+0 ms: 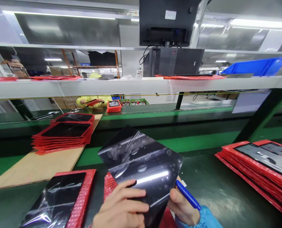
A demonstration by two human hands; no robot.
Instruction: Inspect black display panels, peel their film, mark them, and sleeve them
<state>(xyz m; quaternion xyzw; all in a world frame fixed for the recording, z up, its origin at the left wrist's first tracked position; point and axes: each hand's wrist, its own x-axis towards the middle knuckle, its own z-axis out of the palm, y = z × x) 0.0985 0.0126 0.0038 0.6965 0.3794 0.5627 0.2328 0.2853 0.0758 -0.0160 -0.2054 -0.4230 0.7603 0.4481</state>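
A black glossy panel (143,158) covered with wrinkled, bubbled clear film is held up tilted in front of me. My left hand (124,205) grips its lower left part, fingers across the dark face; the thumb is hidden. At the right edge, my right hand (184,204) holds the panel and also keeps a blue pen (188,194) in its grasp. Behind and below the panel, red bubble wrap (109,185) shows in part. To the left, another film-covered black panel (57,202) lies on a red bubble-wrap sheet.
Red-wrapped dark panels are stacked (62,136) on a wooden board (53,163). At the right stands a stack of red sleeves with grey panels (261,161). A shelf (112,87) crosses ahead, carrying a computer tower (176,61) and blue bin (257,67). A person in yellow (103,99) works beyond.
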